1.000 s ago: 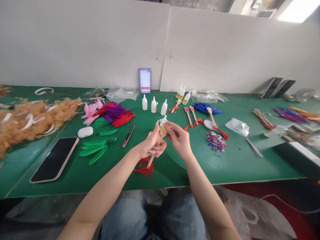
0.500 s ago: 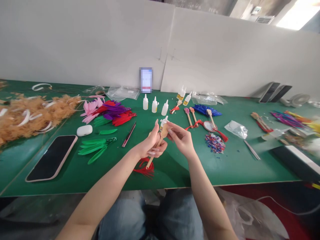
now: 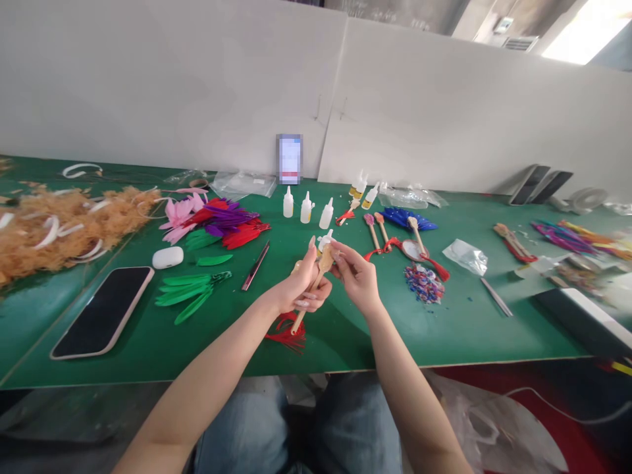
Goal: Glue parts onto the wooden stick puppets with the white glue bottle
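My left hand (image 3: 307,283) is wrapped round a wooden fan handle (image 3: 316,282), its broad head tilted up and its narrow end pointing down toward me. A red tassel (image 3: 287,336) hangs from the low end onto the table. My right hand (image 3: 356,275) is closed in a pinch against the right edge of the head. Whatever lies between those fingertips is hidden. Just behind the head, a small glue bottle (image 3: 324,238) is partly covered by my hands. To the right, a heap of red, white and blue chips (image 3: 424,284) lies on the green table.
Several white bottles (image 3: 306,209) stand behind my hands. Green feathers (image 3: 182,289), a craft knife (image 3: 255,266) and a dark phone (image 3: 103,313) lie left. Finished-looking handles (image 3: 374,232), blue feathers (image 3: 427,219), tweezers (image 3: 496,296) and a dark box (image 3: 582,322) are right.
Little differs. My right fingertips have shifted slightly against the handle's head, and the fan handle has turned a touch in my left hand. Other things stay put.
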The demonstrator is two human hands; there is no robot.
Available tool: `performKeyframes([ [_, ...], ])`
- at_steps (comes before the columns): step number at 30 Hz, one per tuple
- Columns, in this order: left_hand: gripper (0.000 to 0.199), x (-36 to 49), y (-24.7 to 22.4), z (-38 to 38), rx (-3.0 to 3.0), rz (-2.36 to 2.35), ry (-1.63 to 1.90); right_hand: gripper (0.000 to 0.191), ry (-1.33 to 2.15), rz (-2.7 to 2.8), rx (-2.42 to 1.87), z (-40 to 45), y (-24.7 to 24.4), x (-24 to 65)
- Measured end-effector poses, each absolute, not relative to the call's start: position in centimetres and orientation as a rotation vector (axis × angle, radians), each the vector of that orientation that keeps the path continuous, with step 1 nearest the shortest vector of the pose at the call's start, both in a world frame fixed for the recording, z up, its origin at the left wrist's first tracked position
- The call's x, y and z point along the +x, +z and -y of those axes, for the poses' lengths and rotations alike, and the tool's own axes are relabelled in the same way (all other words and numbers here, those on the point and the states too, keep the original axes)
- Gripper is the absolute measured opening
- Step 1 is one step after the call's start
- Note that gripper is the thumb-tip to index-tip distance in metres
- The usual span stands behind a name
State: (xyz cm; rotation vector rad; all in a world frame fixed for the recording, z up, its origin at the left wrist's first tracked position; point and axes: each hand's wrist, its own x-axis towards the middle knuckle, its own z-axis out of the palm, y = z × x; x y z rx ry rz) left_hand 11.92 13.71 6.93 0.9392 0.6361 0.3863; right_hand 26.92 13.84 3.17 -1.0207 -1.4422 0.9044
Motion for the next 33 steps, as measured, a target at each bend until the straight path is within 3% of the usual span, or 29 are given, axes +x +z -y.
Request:
performKeyframes([
  [15, 0.072, 12.3, 6.4, -13.9, 0.893, -0.581, 0.390, 0.027, 0.565, 1.562, -1.097, -13.5, 3.5, 26.7],
  [27, 0.070, 12.0, 5.5, -14.5, 0.818, -0.470, 0.407, 0.035, 0.989, 1.401, -0.957, -14.0, 4.2, 26.9],
  [33, 0.065, 12.2, 6.5, -12.6, 1.212, -0.969, 0.571, 0.032, 0.991, 1.253, -0.988, -14.3, 4.2, 27.3],
])
